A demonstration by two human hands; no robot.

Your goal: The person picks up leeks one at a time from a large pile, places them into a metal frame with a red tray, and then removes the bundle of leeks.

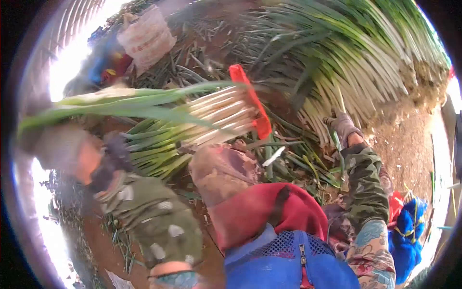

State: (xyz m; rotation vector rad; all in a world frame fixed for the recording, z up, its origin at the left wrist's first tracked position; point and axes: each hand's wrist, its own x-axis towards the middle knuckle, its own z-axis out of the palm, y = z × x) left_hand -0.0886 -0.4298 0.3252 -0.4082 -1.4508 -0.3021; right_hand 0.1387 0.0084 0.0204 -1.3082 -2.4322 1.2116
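My left hand [65, 147], in a grey glove and smeared by motion, is at the far left. Long green onion leaves [139, 107] pass just above it; whether its fingers grip them is hidden by blur. Below these leaves lies a row of green onions [216, 115], their white ends reaching a red U-shaped piece [257, 107]. On the right, my gloved right hand [344, 129] is closed at the lower edge of a big green onion pile [332, 72]. A single green onion stalk [340, 98] runs through its fingers.
Behind the row stands a pale woven sack [147, 41]. Loose leaves and trimmings [288, 164] litter the brown ground around my knees. A blue bundle with yellow string [408, 236] and a red item [395, 207] lie beside my right arm.
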